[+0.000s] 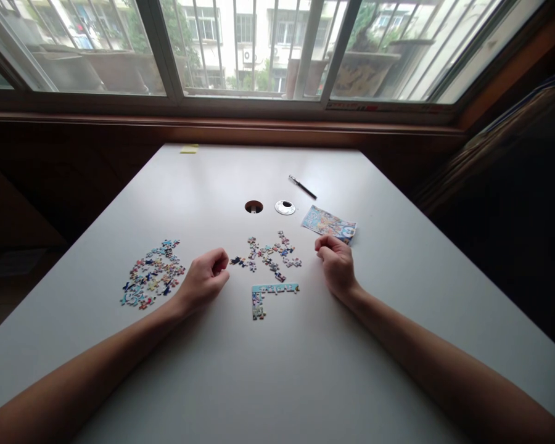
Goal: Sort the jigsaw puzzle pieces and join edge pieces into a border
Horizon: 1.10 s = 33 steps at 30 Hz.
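A large white rectangular table [305,370] fills the view, set against a dark wooden sill under a wide barred window [259,49]. Two bare forearms reach in from the bottom corners and rest on the tabletop.

The left hand [206,277] lies on the table as a loose fist, fingers curled in; whether it holds anything cannot be told. It sits between two groups of puzzle pieces. The right hand [337,262] also rests with fingers curled narrowly inward, and whether they pinch a piece cannot be told.

To the left of the left hand lies a broad heap of loose colourful jigsaw pieces [152,274]. Between the hands sits a smaller scatter of colourful jigsaw pieces [268,254]. Just below that scatter lies a joined L-shaped strip of pale blue edge pieces [269,292], flat on the table.

Just beyond the right hand lies a small colourful printed picture card [329,224]. Farther back are a round silver cable-hole cover [285,208], an open round cable hole [254,206], a slim dark pen [302,187], and, near the far edge, a yellow sticky note pad [189,148].
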Each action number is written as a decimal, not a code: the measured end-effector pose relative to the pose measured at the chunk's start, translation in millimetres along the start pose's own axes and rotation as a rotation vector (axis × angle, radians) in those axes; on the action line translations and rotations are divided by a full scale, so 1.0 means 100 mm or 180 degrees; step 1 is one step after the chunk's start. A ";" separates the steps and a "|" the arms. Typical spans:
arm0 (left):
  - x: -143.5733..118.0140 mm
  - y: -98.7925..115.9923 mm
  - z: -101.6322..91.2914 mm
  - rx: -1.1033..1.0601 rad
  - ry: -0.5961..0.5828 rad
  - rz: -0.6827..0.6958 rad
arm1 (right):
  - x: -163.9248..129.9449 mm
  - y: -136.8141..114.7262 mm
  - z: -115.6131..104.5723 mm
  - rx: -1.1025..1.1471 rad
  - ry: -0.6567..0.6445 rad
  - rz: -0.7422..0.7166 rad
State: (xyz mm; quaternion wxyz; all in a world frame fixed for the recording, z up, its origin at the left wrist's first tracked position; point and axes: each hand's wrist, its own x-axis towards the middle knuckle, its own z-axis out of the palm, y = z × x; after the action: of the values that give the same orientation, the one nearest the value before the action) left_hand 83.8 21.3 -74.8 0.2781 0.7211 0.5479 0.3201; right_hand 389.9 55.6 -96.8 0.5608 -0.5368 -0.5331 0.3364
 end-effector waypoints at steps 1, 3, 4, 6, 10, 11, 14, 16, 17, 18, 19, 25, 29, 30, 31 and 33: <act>0.00 0.00 0.00 0.0012 0.0015 -0.0036 | 0.00 0.00 0.00 -0.0004 -0.0007 -0.0018; 0.01 -0.01 0.01 0.0038 0.0079 -0.0067 | -0.01 -0.01 0.01 -0.0010 -0.0006 -0.0076; 0.02 -0.01 0.02 0.0057 0.0125 -0.0036 | -0.01 -0.01 0.01 -0.0006 0.0000 -0.0096; 0.10 -0.01 0.04 0.0146 0.0183 0.0149 | 0.00 0.00 0.01 0.0010 0.0004 -0.0092; 0.45 -0.04 0.08 0.0580 0.0089 0.0763 | 0.01 0.02 0.00 0.0041 -0.0005 -0.0027; 0.56 -0.05 0.09 0.0683 -0.0049 0.0862 | 0.01 0.02 0.00 0.0040 -0.0001 -0.0035; 0.83 -0.09 0.12 0.0943 -0.0500 0.1048 | 0.00 0.02 0.00 0.0023 -0.0013 -0.0058; 0.93 -0.12 0.13 0.1027 -0.0648 0.1139 | 0.00 0.01 0.01 0.0007 -0.0018 -0.0057; 0.95 -0.12 0.14 0.1019 -0.0673 0.1164 | -0.01 0.00 0.01 0.0003 -0.0021 -0.0053; 0.95 -0.12 0.15 0.0990 -0.0674 0.1165 | -0.01 -0.01 0.01 0.0004 -0.0029 -0.0053; 0.95 -0.12 0.16 0.0960 -0.0660 0.1148 | -0.01 -0.01 0.02 0.0006 -0.0044 -0.0052; 0.95 -0.15 0.04 0.0784 -0.0680 0.0957 | -0.01 -0.04 0.01 0.0015 -0.0080 0.0037; 0.98 -0.21 -0.13 0.0657 -0.0917 0.0945 | -0.02 -0.03 0.01 0.0011 -0.0091 0.0015; 0.98 -0.21 -0.16 0.0627 -0.0890 0.0934 | -0.01 -0.03 0.01 -0.0001 -0.0095 0.0004; 0.98 -0.22 -0.17 0.0597 -0.0863 0.0909 | -0.01 -0.03 0.01 -0.0014 -0.0096 -0.0006; 0.97 -0.21 -0.17 0.0569 -0.0875 0.0851 | -0.01 -0.02 0.01 -0.0020 -0.0105 -0.0015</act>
State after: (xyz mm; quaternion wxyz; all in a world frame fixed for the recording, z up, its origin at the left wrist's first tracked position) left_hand 77.0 121.4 -64.9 0.2402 0.8461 0.4305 0.2028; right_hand 388.5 54.2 -95.1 0.5511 -0.5317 -0.5445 0.3422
